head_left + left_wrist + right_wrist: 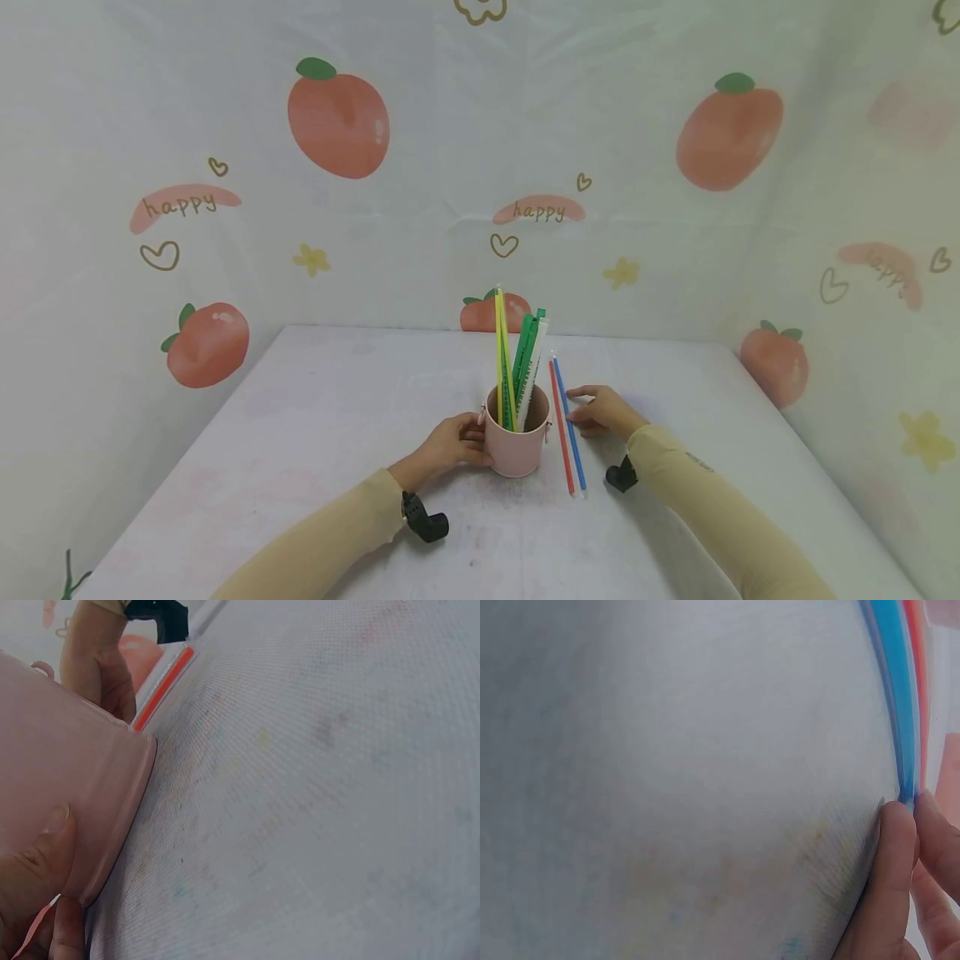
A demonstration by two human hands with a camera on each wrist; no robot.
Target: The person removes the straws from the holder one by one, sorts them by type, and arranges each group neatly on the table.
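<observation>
A small pink bucket (514, 451) with lugs on its sides stands upright on the table. My left hand (454, 443) grips its left side, the thumb (52, 840) laid against the wall and other fingers near the base. Several long sticks lean in the bucket: yellow ones (500, 354), green ones (524, 348) and a white one (533, 362) with printing. To the right, a long thin blue stick (574, 451) and a red stick (562, 433) lie side by side on the table. Fingertips of my right hand (604, 411) touch the blue stick from its right, thumb and forefinger spread apart.
The table (322, 383) wears a pale cloth and meets a fruit-printed curtain (420, 250) at the back and right. Black wrist cameras hang below the left wrist (425, 518) and the right wrist (622, 475).
</observation>
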